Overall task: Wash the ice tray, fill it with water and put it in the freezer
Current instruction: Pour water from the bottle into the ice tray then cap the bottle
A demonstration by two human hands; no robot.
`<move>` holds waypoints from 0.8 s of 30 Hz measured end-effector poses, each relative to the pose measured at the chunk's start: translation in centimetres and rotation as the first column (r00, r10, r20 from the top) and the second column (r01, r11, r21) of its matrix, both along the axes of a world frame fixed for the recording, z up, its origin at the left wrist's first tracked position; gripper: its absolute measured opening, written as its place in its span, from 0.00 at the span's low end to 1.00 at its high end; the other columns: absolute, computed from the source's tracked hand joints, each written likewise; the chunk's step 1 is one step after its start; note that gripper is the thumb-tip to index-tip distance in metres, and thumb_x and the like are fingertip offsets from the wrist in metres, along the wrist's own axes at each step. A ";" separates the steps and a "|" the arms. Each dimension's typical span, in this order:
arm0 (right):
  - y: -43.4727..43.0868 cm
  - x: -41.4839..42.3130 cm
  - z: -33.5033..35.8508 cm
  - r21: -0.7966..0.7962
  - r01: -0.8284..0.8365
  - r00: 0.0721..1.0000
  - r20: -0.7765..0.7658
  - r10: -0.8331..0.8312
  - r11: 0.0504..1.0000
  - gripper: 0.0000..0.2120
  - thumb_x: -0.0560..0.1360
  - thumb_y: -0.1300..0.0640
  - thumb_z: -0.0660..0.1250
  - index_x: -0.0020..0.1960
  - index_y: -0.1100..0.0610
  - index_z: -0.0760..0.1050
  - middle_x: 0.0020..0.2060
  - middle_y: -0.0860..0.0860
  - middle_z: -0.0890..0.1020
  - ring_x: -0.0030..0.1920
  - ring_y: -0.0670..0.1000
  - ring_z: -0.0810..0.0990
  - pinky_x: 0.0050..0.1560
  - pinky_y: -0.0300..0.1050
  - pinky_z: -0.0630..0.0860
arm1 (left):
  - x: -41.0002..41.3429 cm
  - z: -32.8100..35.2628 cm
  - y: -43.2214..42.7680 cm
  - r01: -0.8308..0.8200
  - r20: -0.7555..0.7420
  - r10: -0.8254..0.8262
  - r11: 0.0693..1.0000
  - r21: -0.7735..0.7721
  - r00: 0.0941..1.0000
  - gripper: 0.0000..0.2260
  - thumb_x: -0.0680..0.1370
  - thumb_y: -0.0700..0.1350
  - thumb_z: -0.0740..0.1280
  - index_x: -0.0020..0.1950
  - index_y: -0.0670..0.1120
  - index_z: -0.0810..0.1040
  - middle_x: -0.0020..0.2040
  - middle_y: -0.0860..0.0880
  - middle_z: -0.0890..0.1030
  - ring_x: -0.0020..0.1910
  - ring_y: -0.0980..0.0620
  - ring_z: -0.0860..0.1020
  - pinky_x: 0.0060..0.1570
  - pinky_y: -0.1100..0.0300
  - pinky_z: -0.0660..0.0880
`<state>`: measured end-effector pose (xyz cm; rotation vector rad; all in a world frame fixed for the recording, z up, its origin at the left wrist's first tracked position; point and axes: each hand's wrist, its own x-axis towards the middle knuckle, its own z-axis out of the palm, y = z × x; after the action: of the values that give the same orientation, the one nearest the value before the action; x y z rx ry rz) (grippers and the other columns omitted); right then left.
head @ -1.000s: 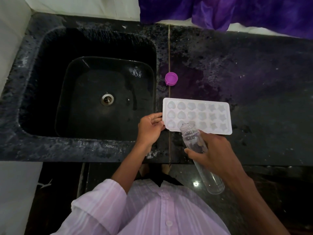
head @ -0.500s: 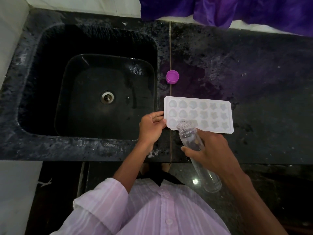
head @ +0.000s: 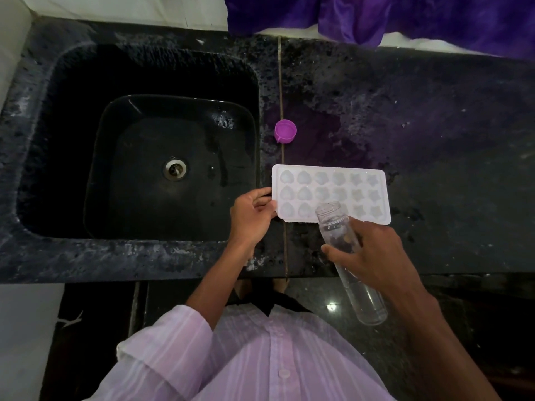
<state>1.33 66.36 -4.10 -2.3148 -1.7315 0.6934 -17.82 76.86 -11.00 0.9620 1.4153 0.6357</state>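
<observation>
A white ice tray (head: 347,186) with heart, flower and star cells lies flat on the dark stone counter (head: 434,140), just right of the sink. My left hand (head: 252,215) pinches the tray's left edge. My right hand (head: 373,256) grips a clear plastic bottle (head: 364,302) around its upper part; the bottle is tilted with its open mouth over the tray's front row, near the middle. The bottle looks nearly empty.
A purple bottle cap (head: 285,131) sits on the counter behind the tray. The black sink (head: 144,82) with its metal drain (head: 175,168) lies to the left. Purple cloth (head: 405,18) hangs at the back. The counter's front edge runs just below my hands.
The bottle's mouth has shifted to the right along the tray's front row. My left hand keeps its hold on the tray's left edge.
</observation>
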 end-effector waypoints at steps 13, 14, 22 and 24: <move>-1.3 2.1 0.1 -0.022 0.060 0.998 0.027 -0.060 0.998 0.19 0.66 0.38 0.73 0.44 0.54 0.80 0.37 0.47 0.84 0.35 0.45 0.80 0.40 0.49 0.81 | 0.2 -0.1 0.5 -0.002 -0.028 0.002 1.000 0.015 1.000 0.14 0.79 0.38 0.68 0.65 0.45 0.80 0.49 0.49 0.86 0.49 0.54 0.85 0.57 0.52 0.82; -1.5 2.3 0.0 -0.026 0.065 0.998 0.022 -0.065 0.998 0.19 0.66 0.38 0.73 0.45 0.54 0.80 0.37 0.46 0.84 0.36 0.46 0.81 0.41 0.49 0.81 | 0.3 -0.1 0.5 -0.002 -0.029 0.003 1.000 0.016 1.000 0.14 0.79 0.39 0.68 0.65 0.45 0.80 0.49 0.49 0.86 0.49 0.54 0.85 0.57 0.52 0.81; -2.1 3.5 -0.2 -0.017 0.093 0.996 0.003 -0.093 0.996 0.22 0.65 0.35 0.70 0.43 0.53 0.79 0.34 0.46 0.82 0.34 0.45 0.80 0.39 0.50 0.81 | 0.5 -0.2 0.3 -0.023 -0.023 0.023 1.000 0.006 0.999 0.14 0.79 0.39 0.68 0.65 0.45 0.79 0.48 0.49 0.87 0.47 0.55 0.86 0.56 0.52 0.82; -2.2 3.7 0.0 -0.011 0.094 0.996 0.005 -0.094 0.995 0.19 0.65 0.38 0.73 0.43 0.53 0.80 0.34 0.45 0.82 0.33 0.44 0.80 0.39 0.49 0.80 | 0.6 -0.1 0.2 -0.025 -0.020 0.025 1.000 0.002 1.000 0.14 0.79 0.39 0.68 0.65 0.45 0.80 0.48 0.50 0.87 0.47 0.56 0.86 0.56 0.54 0.82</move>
<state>5.01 64.11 -4.14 -2.3898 -1.6117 0.6837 -17.18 77.06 -11.07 0.9560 1.4460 0.6478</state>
